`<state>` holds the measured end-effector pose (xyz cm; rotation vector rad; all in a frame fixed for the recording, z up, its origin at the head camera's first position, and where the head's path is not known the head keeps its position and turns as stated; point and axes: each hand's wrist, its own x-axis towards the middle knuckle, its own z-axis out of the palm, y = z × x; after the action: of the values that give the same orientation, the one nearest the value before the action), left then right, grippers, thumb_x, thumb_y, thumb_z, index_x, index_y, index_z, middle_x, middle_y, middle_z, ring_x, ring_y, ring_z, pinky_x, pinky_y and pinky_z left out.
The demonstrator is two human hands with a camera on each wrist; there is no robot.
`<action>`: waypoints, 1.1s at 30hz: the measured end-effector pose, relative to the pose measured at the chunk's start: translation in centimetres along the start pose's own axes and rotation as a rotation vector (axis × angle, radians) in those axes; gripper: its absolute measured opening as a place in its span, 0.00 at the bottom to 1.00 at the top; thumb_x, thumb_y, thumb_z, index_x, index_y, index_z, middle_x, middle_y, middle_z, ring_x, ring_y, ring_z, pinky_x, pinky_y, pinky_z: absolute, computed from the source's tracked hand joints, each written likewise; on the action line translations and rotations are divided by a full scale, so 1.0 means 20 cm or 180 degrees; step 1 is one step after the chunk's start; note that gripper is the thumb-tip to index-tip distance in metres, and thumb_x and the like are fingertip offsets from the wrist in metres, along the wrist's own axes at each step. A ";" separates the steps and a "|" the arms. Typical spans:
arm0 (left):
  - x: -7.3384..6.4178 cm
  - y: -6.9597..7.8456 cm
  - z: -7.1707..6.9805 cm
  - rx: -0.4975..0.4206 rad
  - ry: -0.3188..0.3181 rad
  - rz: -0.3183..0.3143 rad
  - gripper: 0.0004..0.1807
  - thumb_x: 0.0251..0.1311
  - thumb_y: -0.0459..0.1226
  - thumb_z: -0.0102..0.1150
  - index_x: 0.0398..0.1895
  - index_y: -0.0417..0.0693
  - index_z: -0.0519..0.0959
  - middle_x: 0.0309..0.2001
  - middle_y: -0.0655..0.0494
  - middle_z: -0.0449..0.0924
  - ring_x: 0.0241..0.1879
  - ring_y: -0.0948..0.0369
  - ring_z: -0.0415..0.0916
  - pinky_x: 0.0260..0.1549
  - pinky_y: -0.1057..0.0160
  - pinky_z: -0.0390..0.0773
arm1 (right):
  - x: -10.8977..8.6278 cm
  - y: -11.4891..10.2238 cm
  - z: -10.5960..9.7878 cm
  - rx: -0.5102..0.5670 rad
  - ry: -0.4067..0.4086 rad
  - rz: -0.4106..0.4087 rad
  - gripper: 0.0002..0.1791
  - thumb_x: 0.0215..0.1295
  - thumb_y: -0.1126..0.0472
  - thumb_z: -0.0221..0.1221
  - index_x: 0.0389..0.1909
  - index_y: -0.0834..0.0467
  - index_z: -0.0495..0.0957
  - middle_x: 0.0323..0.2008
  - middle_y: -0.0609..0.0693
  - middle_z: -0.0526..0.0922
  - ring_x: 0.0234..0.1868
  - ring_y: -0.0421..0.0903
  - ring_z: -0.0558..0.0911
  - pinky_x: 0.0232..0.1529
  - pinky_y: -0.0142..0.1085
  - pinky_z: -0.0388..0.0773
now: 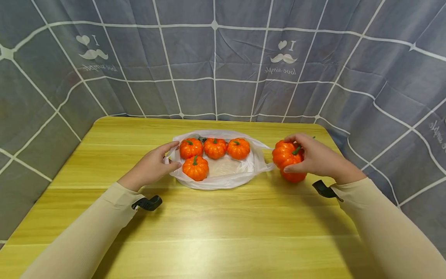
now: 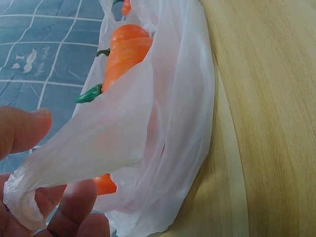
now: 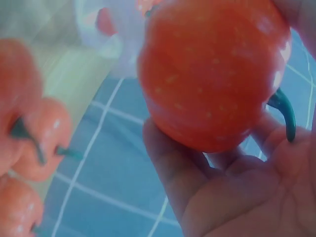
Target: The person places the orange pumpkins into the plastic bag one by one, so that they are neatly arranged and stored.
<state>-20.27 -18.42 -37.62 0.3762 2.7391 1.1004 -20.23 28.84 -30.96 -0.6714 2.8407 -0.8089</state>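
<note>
My right hand [image 1: 310, 157] grips a small orange pumpkin [image 1: 286, 154] with a green stem, holding it above the table at the right of the bag. In the right wrist view, fingers and thumb are round this pumpkin [image 3: 212, 74]. A white plastic bag [image 1: 223, 183] lies mouth up at the middle, with several like pumpkins [image 1: 196, 168] inside, mostly at its left and back. At the bag's left end is my left hand [image 1: 153, 166], thumb and fingers spread apart. The left wrist view shows a bag handle [image 2: 22, 197] lying against the fingers, with the thumb away from it.
Another pumpkin [image 1: 294, 177] rests on the table just below the held one; the right wrist view shows several more pumpkins [image 3: 47, 140] there. The wooden table [image 1: 209, 228] is bounded by a grey checked curtain [image 1: 240, 58] at the back and sides.
</note>
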 end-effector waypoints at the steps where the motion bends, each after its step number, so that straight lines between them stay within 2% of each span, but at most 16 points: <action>1: 0.00 0.00 0.00 0.0000 0.0000 -0.0001 0.43 0.70 0.45 0.64 0.84 0.46 0.57 0.81 0.43 0.61 0.23 0.58 0.62 0.21 0.63 0.68 | 0.02 -0.02 0.00 0.0013 0.0020 0.0005 0.41 0.52 0.58 0.81 0.65 0.62 0.71 0.56 0.59 0.80 0.54 0.55 0.80 0.53 0.43 0.82; 10: 0.00 0.00 0.00 0.0019 -0.0003 0.0014 0.43 0.71 0.45 0.64 0.84 0.46 0.58 0.81 0.43 0.61 0.22 0.58 0.61 0.21 0.64 0.68 | 0.16 -0.13 0.08 0.0168 0.0096 -0.0094 0.45 0.54 0.59 0.79 0.68 0.66 0.67 0.61 0.62 0.77 0.58 0.58 0.79 0.62 0.54 0.79; 17: 0.01 0.00 0.01 0.0037 0.0019 0.0023 0.43 0.71 0.44 0.64 0.84 0.45 0.58 0.81 0.42 0.62 0.23 0.58 0.63 0.22 0.63 0.69 | 0.27 -0.20 0.15 0.0310 0.0070 -0.0137 0.44 0.55 0.60 0.78 0.69 0.66 0.65 0.60 0.61 0.78 0.57 0.56 0.80 0.61 0.51 0.81; 24: 0.01 0.00 0.01 0.0071 0.0038 0.0053 0.43 0.70 0.43 0.64 0.83 0.45 0.58 0.80 0.42 0.63 0.24 0.58 0.62 0.23 0.62 0.69 | 0.37 -0.27 0.27 0.0436 -0.0026 -0.0190 0.45 0.58 0.58 0.77 0.72 0.63 0.64 0.64 0.59 0.76 0.61 0.56 0.79 0.62 0.51 0.81; 33: 0.01 0.00 0.01 0.0085 0.0050 0.0069 0.42 0.70 0.43 0.64 0.83 0.44 0.58 0.80 0.42 0.63 0.24 0.58 0.62 0.23 0.62 0.69 | 0.46 -0.33 0.44 0.0297 0.0071 -0.0225 0.42 0.58 0.57 0.77 0.70 0.60 0.68 0.67 0.60 0.67 0.63 0.57 0.74 0.67 0.51 0.77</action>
<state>-20.38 -18.17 -37.72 0.4036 2.7725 1.0775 -23.93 15.60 -34.82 -0.7579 2.7922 -0.9591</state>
